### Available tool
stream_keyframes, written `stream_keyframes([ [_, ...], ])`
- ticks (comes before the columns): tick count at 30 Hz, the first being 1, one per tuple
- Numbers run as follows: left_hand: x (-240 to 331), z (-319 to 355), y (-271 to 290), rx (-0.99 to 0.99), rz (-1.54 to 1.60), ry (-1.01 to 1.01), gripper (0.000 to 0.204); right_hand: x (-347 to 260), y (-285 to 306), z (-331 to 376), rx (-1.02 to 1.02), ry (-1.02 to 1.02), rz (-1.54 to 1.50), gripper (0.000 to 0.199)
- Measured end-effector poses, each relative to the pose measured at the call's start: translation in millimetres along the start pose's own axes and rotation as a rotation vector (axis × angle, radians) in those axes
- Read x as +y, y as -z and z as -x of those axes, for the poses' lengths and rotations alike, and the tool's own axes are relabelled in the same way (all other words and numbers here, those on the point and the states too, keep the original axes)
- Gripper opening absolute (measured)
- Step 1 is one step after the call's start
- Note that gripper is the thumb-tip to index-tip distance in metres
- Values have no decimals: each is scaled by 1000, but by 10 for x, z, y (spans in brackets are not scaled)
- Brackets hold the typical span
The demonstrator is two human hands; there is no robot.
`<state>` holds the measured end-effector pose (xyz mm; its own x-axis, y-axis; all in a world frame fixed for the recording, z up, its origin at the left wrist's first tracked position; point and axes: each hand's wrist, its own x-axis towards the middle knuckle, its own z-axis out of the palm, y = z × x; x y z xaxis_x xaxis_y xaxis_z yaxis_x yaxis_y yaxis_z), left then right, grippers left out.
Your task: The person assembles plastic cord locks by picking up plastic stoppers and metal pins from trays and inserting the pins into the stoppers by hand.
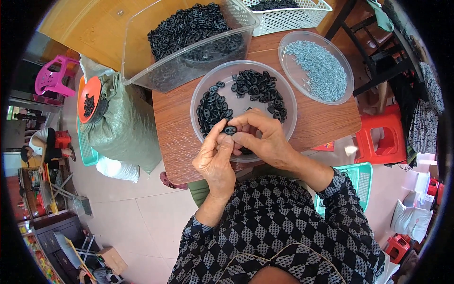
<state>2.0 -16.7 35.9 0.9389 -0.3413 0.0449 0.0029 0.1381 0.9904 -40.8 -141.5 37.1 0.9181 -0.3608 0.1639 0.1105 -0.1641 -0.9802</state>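
Observation:
A small black oval piece with two holes (230, 129) is between the fingertips of both my hands, above the near part of a round clear plastic tub (291, 111). My left hand (216, 158) grips its left side with thumb and forefinger. From the right, my right hand (265, 137) closes its thumb and fingers on the other side; whether a smaller part is hidden in them I cannot make out. Loose black oval pieces lie in the tub, a heap at the left (213, 110) and another at the back right (257, 85).
Behind the tub, a large clear bin (163, 78) holds many black pieces. A round clear tray (349, 90) of silvery screws stands back right, near a white basket (283, 23). All rest on or beside a brown wooden table (172, 142). A green sack (125, 123) stands left, a red stool (380, 139) right.

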Motion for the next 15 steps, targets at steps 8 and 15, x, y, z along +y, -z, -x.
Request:
stream_keyframes([
  [8, 14, -33, 35, -42, 112, 49, 29, 6, 25, -23, -14, 101, 51, 25],
  [15, -52, 0, 7, -40, 113, -60, 28, -34, 36, -8, 49, 164, 49, 22],
])
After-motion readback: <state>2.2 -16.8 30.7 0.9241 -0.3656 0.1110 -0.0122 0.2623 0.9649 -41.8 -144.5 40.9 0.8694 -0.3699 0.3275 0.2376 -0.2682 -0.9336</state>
